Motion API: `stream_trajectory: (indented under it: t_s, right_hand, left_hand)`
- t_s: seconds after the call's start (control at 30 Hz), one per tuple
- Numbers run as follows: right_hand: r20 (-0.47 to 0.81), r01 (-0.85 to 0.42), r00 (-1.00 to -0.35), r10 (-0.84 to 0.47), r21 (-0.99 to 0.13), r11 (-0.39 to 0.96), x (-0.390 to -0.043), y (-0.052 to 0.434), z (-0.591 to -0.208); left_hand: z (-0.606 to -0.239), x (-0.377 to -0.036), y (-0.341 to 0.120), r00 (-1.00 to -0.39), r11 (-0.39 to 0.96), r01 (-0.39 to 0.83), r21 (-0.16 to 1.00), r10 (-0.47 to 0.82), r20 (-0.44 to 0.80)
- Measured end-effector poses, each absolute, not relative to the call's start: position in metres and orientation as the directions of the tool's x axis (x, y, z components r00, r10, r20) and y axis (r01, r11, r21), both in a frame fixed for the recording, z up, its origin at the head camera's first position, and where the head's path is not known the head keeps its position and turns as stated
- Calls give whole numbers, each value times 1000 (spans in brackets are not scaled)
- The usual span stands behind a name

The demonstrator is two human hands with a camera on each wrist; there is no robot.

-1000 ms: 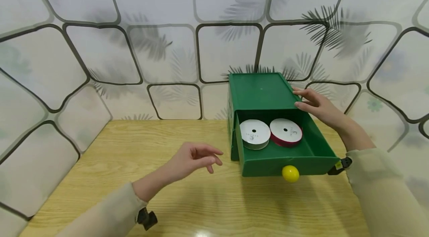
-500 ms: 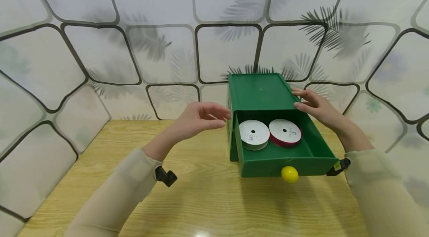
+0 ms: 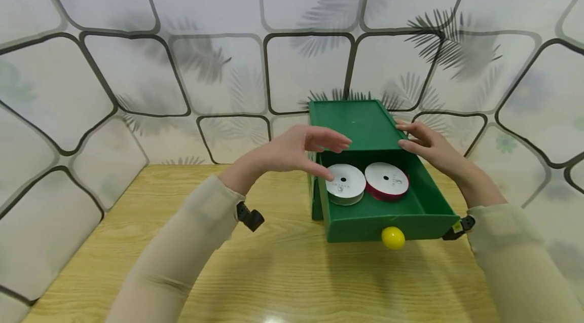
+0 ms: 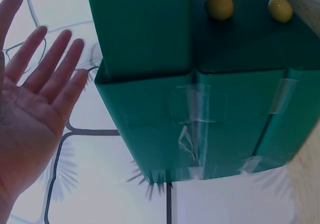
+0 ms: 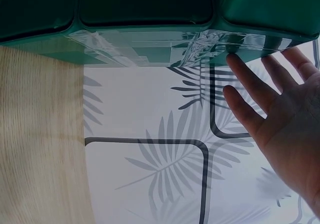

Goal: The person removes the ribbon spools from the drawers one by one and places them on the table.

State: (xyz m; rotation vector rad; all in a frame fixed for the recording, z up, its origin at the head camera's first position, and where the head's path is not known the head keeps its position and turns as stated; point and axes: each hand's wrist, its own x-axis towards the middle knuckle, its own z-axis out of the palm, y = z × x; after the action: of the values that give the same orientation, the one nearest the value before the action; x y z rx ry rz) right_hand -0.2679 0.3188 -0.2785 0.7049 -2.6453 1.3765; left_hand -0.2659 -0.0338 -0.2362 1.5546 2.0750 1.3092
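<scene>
While both hands are spread, two white-faced spools, one red-edged, lie flat.

I see three views, from head and wrists, meet on a green cabinet.
The head's, farthest back, faces forward and down across the desk; turned sideways and nearer, the left wrist's faces the cabinet's left side, the right wrist's looks along its right side to the wall. One shares the left hand with the head's, the other the right hand.
</scene>
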Motion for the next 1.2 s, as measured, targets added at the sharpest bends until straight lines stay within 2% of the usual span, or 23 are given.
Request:
stream_trajectory:
  t_s: [0.3, 0.57, 0.67, 0.8, 1.2]
  right_hand:
    - [281, -433, -891, -357, -763, 480, -268, 317, -280]
    - [276, -428, -893, -356, -766, 480, -267, 316, -280]
    - [280, -431, -891, -357, -765, 479, -267, 316, -279]
    - [287, -438, -888, -359, -764, 473, -268, 316, -280]
    - [298, -448, -883, -361, -762, 467, -268, 315, -280]
  left_hand:
    - [-222, -277, -12, -279, 145, 655, 742, 958, 59]
    - [-217, -279, 4, -186, 231, 684, 692, 972, -141]
    - [-216, -276, 8, -198, 264, 728, 633, 965, -175]
    - [-218, -273, 13, -243, 324, 753, 572, 946, -216]
    - [-221, -269, 19, -317, 407, 764, 500, 912, -258]
